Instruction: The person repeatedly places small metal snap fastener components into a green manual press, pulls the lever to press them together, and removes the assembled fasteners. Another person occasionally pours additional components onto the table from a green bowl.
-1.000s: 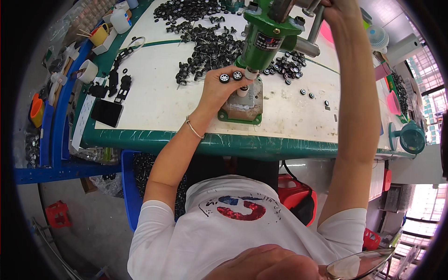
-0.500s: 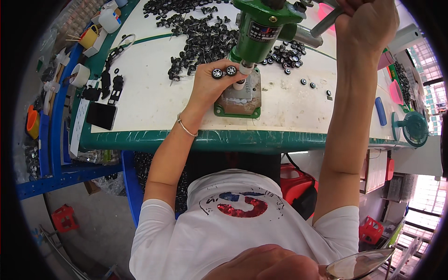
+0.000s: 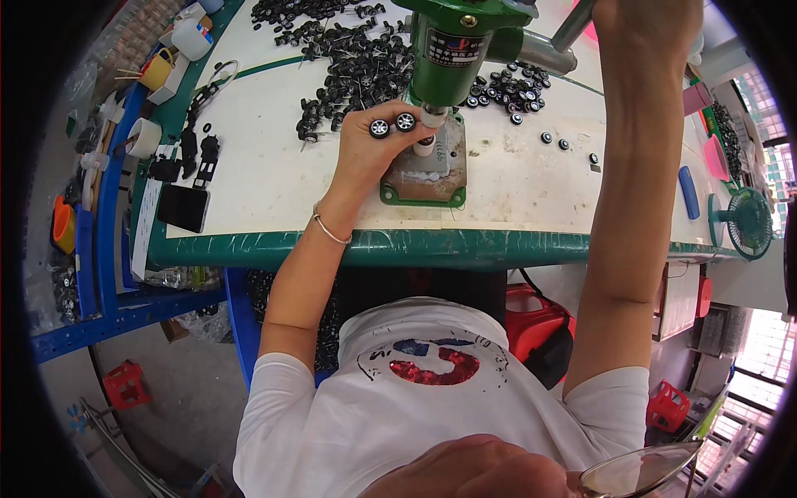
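Observation:
My left hand (image 3: 362,148) is closed on small black toy wheels with silver spokes. Two of them, a left wheel (image 3: 379,129) and a right wheel (image 3: 405,122), show above its fingers. Those fingertips reach beneath the metal ram (image 3: 433,114) of a green hand press (image 3: 448,70), beside a small pale post (image 3: 424,147) on the press base (image 3: 415,196). What the fingertips pinch under the ram is hidden. At the upper right my right hand (image 3: 647,29) is wrapped around the press's metal lever (image 3: 571,30), partly cut off by the picture's top edge.
Black wheels on axles form a large pile (image 3: 353,79) behind my left hand. Loose wheels (image 3: 506,90) lie right of the press, several nearer me. A phone (image 3: 181,207), black plastic parts (image 3: 206,159), a blue bar (image 3: 688,192) and a green fan (image 3: 747,224) are along the table sides.
The whole view has shifted slightly, and my right hand and the lever sit a little higher in it. My left hand keeps its hold on the wheels by the press.

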Tool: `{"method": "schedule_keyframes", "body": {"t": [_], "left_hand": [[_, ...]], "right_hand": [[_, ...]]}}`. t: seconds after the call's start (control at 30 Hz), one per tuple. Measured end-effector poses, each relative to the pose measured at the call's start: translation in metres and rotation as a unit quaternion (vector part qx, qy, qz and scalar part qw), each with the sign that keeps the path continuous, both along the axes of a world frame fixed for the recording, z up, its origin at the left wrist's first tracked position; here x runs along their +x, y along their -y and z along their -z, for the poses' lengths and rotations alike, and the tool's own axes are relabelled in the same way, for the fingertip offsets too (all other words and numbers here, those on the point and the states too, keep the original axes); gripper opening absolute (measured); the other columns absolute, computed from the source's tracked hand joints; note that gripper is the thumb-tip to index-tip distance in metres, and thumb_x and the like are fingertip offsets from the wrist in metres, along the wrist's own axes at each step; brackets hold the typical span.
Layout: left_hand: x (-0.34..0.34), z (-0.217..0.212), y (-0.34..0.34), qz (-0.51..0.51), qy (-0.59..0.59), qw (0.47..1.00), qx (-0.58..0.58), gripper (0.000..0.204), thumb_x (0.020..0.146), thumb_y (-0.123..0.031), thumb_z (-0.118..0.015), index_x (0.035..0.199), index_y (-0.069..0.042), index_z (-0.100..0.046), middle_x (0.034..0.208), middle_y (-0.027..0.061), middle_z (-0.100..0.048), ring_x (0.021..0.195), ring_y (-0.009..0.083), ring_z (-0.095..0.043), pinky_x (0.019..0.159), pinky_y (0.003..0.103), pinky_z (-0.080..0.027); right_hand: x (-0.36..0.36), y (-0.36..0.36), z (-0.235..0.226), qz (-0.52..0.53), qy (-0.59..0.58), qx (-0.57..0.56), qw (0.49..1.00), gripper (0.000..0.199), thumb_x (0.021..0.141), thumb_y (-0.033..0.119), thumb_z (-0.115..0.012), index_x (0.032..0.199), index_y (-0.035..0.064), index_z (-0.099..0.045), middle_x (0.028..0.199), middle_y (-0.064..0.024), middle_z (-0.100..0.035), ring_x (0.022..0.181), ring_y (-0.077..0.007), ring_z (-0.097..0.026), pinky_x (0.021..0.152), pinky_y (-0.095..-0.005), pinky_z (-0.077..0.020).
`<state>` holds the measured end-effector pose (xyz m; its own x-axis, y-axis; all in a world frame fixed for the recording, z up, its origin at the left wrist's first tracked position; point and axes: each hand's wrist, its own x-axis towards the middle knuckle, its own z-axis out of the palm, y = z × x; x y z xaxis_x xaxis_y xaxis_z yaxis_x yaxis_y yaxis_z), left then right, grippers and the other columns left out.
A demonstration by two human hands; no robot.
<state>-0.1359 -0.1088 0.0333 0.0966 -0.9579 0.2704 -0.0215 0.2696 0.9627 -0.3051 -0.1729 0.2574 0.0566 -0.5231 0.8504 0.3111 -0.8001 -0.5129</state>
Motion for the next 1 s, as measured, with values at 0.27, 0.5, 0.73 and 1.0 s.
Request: {"method": "schedule_keyframes", "body": {"t": [0.27, 0.5, 0.73, 1.0], "left_hand": [[-0.003, 0.0, -0.002, 0.002, -0.005, 1.0, -0.025, 0.012, 0.074, -0.007, -0.077, 0.083, -0.004, -0.072, 0.07, -0.003, -0.065, 0.065, 0.0013, -0.055, 0.059, 0.018, -0.043], [-0.006, 0.0, -0.007, 0.006, -0.019, 1.0, 0.009, 0.015, 0.076, -0.002, -0.073, 0.091, -0.001, -0.071, 0.085, 0.0039, -0.069, 0.079, 0.0083, -0.062, 0.074, 0.022, -0.048], [-0.004, 0.0, -0.009, 0.027, -0.054, 0.995, 0.083, 0.018, 0.081, -0.001, -0.067, 0.099, 0.003, -0.068, 0.095, 0.0108, -0.07, 0.088, 0.0147, -0.066, 0.084, 0.027, -0.051], [0.022, 0.0, -0.012, -0.001, -0.291, 0.952, 0.094, 0.011, 0.085, -0.012, -0.066, 0.089, -0.004, -0.06, 0.078, 0.0063, -0.065, 0.074, 0.0105, -0.06, 0.062, 0.023, -0.046]], "right_hand": [[0.006, -0.035, 0.016, -0.271, 0.275, 0.039, 0.922, 0.036, 0.093, 0.029, -0.053, 0.065, 0.0148, -0.037, 0.051, 0.0065, -0.025, 0.038, -0.0035, -0.016, 0.033, -0.0223, -0.0152], [0.005, -0.044, 0.023, -0.152, 0.231, -0.028, 0.961, 0.032, 0.094, 0.022, -0.049, 0.067, 0.0123, -0.036, 0.052, 0.0053, -0.025, 0.039, -0.004, -0.015, 0.033, -0.0233, -0.0146], [0.006, -0.008, 0.013, 0.008, 0.097, -0.016, 0.995, 0.029, 0.092, 0.022, -0.057, 0.068, 0.0138, -0.043, 0.053, 0.0086, -0.027, 0.039, -0.0026, -0.021, 0.034, -0.0195, -0.0175], [-0.008, 0.066, 0.01, -0.14, 0.017, 0.271, 0.952, 0.024, 0.094, 0.026, -0.057, 0.077, 0.0127, -0.048, 0.056, 0.0085, -0.034, 0.039, -0.0008, -0.029, 0.033, -0.0167, -0.0204]]}}
